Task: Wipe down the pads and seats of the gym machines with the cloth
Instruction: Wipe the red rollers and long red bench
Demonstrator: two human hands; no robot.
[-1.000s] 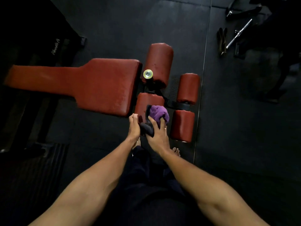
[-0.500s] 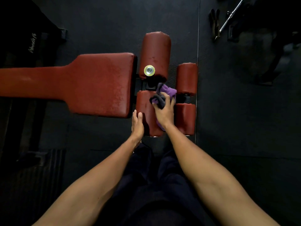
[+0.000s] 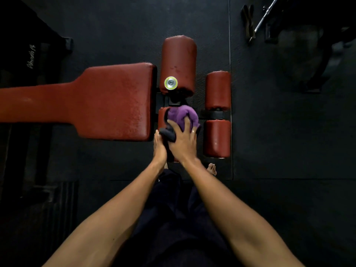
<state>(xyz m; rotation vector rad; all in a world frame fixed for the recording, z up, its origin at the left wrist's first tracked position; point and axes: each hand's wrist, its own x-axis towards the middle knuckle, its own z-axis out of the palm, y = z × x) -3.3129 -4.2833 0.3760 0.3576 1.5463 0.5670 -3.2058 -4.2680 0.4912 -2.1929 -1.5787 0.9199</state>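
A red sit-up bench [image 3: 115, 101] lies below me, its wide seat narrowing to the left. Beyond its end sit four red roller pads: a large far one [image 3: 179, 62], a near one [image 3: 161, 116] mostly hidden under my hands, and two smaller ones, far [image 3: 218, 89] and near [image 3: 217, 137], on the right. A purple and black cloth [image 3: 182, 115] is bunched on the near roller. My right hand [image 3: 183, 140] grips the cloth and presses it onto that roller. My left hand [image 3: 159, 146] rests straight-fingered against the roller's left end, touching the cloth's dark edge.
Black rubber floor mats surround the bench. A metal bar [image 3: 266, 16] and dark straps [image 3: 248, 22] lie at the top right beside a black frame. Dark equipment [image 3: 30, 54] stands at the left. My bare toes [image 3: 212, 168] show below the small rollers.
My right hand has pulled the cloth back along the near roller toward me, after pushing it toward the far end. My left hand stayed at the roller's left end.
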